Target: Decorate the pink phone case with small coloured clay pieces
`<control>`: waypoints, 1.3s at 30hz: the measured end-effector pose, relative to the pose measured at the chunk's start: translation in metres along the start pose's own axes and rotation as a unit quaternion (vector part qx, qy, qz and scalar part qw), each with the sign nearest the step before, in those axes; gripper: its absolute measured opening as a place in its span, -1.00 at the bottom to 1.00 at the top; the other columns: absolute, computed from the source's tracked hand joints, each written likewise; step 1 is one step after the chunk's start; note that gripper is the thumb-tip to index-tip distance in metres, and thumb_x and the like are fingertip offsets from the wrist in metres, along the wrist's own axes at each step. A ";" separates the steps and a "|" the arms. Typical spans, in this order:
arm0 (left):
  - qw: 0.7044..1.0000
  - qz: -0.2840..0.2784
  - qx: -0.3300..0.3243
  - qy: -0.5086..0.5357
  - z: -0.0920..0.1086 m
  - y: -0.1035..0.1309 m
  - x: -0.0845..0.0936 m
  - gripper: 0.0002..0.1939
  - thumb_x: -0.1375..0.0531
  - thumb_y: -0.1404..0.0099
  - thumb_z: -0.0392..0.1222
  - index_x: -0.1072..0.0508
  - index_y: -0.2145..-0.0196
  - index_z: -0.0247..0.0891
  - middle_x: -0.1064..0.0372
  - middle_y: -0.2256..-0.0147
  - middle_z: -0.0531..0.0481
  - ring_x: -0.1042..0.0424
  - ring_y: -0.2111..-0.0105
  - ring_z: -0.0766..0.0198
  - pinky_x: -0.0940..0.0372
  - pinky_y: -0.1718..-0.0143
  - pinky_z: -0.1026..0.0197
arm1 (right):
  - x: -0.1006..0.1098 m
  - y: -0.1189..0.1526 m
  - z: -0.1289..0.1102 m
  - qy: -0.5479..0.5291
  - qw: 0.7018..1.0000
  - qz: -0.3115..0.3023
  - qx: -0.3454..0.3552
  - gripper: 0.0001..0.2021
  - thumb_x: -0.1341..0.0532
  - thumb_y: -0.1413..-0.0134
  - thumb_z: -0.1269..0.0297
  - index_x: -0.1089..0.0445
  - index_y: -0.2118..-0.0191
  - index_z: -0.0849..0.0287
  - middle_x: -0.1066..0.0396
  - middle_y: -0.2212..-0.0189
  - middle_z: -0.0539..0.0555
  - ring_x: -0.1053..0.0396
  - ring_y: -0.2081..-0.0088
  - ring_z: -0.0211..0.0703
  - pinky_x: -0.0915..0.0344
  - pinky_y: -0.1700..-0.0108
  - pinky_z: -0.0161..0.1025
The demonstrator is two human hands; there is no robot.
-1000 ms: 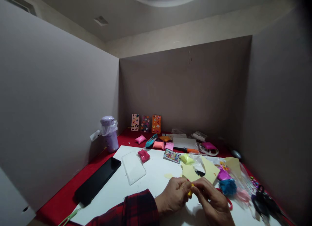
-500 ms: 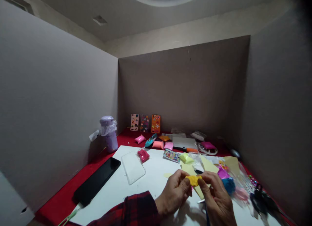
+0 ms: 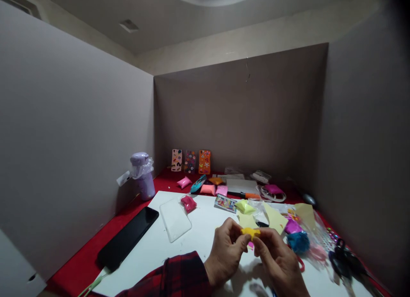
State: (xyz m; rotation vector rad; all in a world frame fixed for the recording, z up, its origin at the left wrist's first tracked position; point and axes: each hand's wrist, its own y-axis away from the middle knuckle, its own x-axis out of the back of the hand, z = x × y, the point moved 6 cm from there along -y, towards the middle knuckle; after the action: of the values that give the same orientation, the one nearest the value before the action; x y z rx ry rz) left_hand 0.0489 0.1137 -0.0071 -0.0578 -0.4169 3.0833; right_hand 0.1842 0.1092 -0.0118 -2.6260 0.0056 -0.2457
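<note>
A small lump of yellow modelling clay [image 3: 250, 233] is held between my two hands over the white board [image 3: 205, 228]. My left hand [image 3: 226, 250] pinches its left end between thumb and fingers. At the other end, the thumb and fingers of my right hand [image 3: 277, 254] are closed on it. Just beyond the hands lie pale yellow paper pieces [image 3: 247, 221] and a pack of light yellow clay [image 3: 245, 207]. A clear phone case [image 3: 174, 220] rests flat to the left, a red clay pack [image 3: 188, 204] touching its upper corner.
A black phone [image 3: 128, 237] with a cable lies at left, near a lilac bottle [image 3: 144, 177]. Decorated phone cases [image 3: 205, 162] stand at the back. Blue clay [image 3: 298, 242], plastic wrappings and dark-handled scissors [image 3: 342, 260] crowd the right side. Grey panels [image 3: 240, 113] enclose the table.
The yellow clay has shifted slightly left and up, and looks narrower between my fingers. My right hand has moved left with it. The fingers of both hands still hold the clay.
</note>
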 end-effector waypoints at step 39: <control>0.994 -0.063 0.075 0.042 -0.015 -0.006 -0.004 -0.73 -0.25 -0.15 -0.05 -0.36 0.42 -0.34 -0.20 0.63 0.15 -0.09 0.66 0.48 0.02 0.63 0.38 | -0.009 -0.004 -0.001 0.001 0.997 -0.071 0.039 -0.86 -0.12 -0.19 0.19 -0.33 0.31 0.12 -0.39 0.45 0.00 -0.37 0.46 -0.21 -0.31 0.43 -0.36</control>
State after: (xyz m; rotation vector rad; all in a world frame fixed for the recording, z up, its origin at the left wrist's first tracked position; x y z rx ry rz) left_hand 0.0537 0.1233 -0.0194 -0.1519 -0.1787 2.9629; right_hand 0.1751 0.1123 -0.0109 -2.5518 -0.1878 -0.2920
